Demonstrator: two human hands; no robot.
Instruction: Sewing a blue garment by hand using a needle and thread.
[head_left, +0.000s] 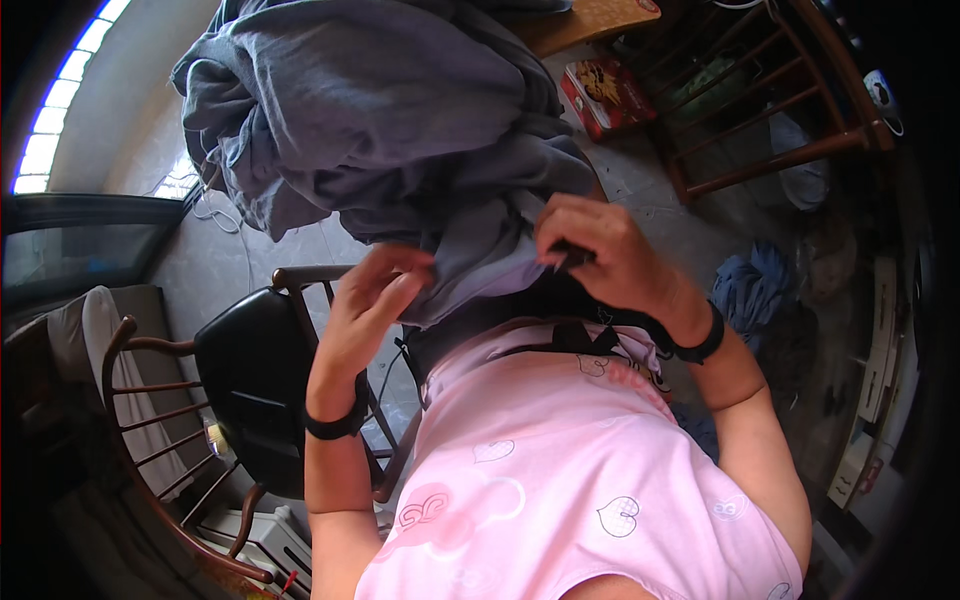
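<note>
A large heap of grey-blue fabric (390, 97) lies before me, spilling over my lap towards my waist. At its near left edge my left hand (371, 307) has thumb and fingertips together on the cloth, though the fingers are a little blurred. My right hand (607, 251) is curled round a small dark tool (574, 256) with a shiny tip, perhaps thread snips; most of it is hidden in the palm. The fingers of that hand are at the right edge of the same fabric. A near fold of the cloth spans between both hands.
To the left stands a wooden armchair (281, 277) with a black seat pad (251, 390). A red printed box (607, 101) sits on the floor beside a wooden rack (780, 169). Bunched blue cloth (754, 289) lies at right. A wooden tabletop (592, 22) shows behind the fabric.
</note>
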